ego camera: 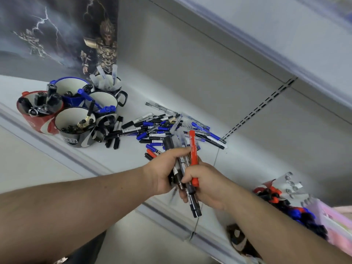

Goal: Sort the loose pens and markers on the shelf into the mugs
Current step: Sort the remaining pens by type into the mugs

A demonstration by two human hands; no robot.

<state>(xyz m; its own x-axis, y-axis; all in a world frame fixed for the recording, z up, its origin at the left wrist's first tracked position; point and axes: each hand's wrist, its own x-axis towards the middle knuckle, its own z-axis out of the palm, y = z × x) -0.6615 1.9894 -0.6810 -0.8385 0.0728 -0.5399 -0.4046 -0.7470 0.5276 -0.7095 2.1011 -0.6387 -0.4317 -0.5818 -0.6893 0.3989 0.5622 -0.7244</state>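
Note:
A heap of loose black, blue and clear pens and markers lies on the white shelf. To its left stands a cluster of mugs: a red mug, a blue mug, a grey mug and two dark-handled mugs, each holding pens. In front of the heap, my left hand grips a bundle of thick black markers. My right hand pinches a red marker beside that bundle and also touches the black markers.
A fantasy poster hangs behind the mugs. At the right, a clear box and a pile of red, blue and black pens sit by a pink edge. A slotted upright runs up the back wall. The shelf's front rail passes under my hands.

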